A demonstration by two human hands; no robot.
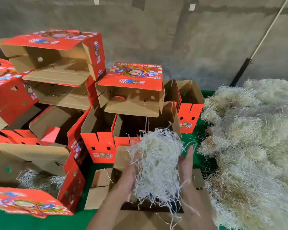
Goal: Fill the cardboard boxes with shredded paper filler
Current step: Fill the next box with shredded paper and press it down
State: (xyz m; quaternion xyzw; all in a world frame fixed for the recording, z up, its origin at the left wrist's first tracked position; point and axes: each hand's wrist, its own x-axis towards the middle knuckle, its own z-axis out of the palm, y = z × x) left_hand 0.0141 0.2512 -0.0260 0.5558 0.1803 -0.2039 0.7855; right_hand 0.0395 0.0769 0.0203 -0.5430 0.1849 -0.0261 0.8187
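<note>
- Held item: a wad of shredded paper filler (pixel 158 163) sits at lower centre of the frame, pressed between both hands. Its long axis runs up and down the frame, from the fingertips back toward the wrists, with loose strands trailing off the lower end.
- Left hand (pixel 128 173): on the left flank of the wad, fingers partly buried in the strands. They appear lightly cupped against the paper, not closed round it; the exact curl is hidden by the filler.
- Right hand (pixel 187 165): on the right flank, palm turned inward, fingers straight and pointing toward the top of the frame. It presses the wad flat-handed and pinches nothing.
- Target: an open brown cardboard box (pixel 105 188) lies directly beneath the hands at lower centre, flaps spread outward. Its dark interior shows under the lower end of the wad, with no fill that I can make out.
- Governing relation: the wad hangs straight above that opening, so the coming move is judged to be downward, with little sideways travel. Both hands are equally near; neither leads.
- Supply: the loose filler heap (pixel 256 138) occupies the right of the frame on the green table (pixel 32 221), just beside the right hand.
- Other stock: a red printed box (pixel 70 180) at lower left already holds some filler. Open red boxes (pixel 100 146) stand at centre; the box stack (pixel 56 63) at upper left lies on its side.
- Risk, as judged: trailing strands may catch on the near flap and spill onto the table.
</note>
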